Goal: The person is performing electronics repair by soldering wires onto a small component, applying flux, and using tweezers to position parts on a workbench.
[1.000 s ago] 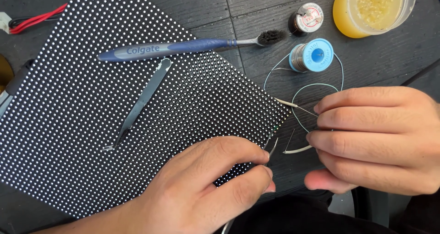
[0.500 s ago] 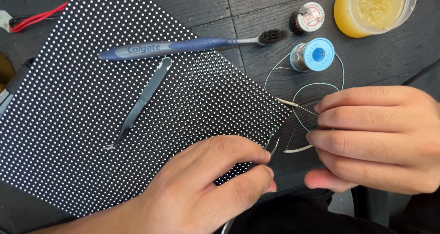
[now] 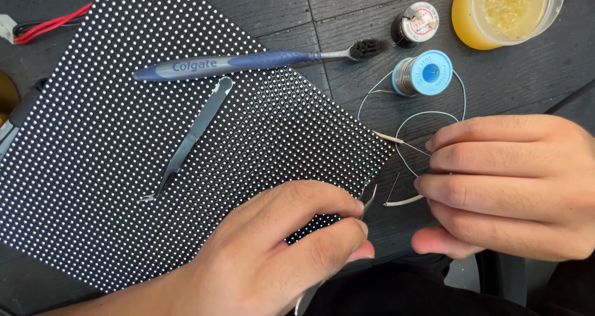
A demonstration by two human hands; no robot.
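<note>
My left hand point(image 3: 282, 254) rests on the near corner of a black panel dotted with white points point(image 3: 124, 167) and pinches a thin metal tool point(image 3: 370, 198) whose tip pokes out past the fingers. My right hand point(image 3: 508, 186) is curled shut around a thin pale wire point(image 3: 396, 140); bare wire ends stick out toward the panel's right corner. The wire loops back to a blue spool of solder point(image 3: 424, 73). A pair of metal tweezers point(image 3: 189, 139) lies loose on the panel.
A blue toothbrush with dark bristles point(image 3: 248, 62) lies across the panel's far edge. A small dark spool point(image 3: 414, 23) and a yellow jar of flux point(image 3: 505, 9) stand at the back right. Red wires point(image 3: 52, 26) trail at the far left on the dark wooden table point(image 3: 347, 0).
</note>
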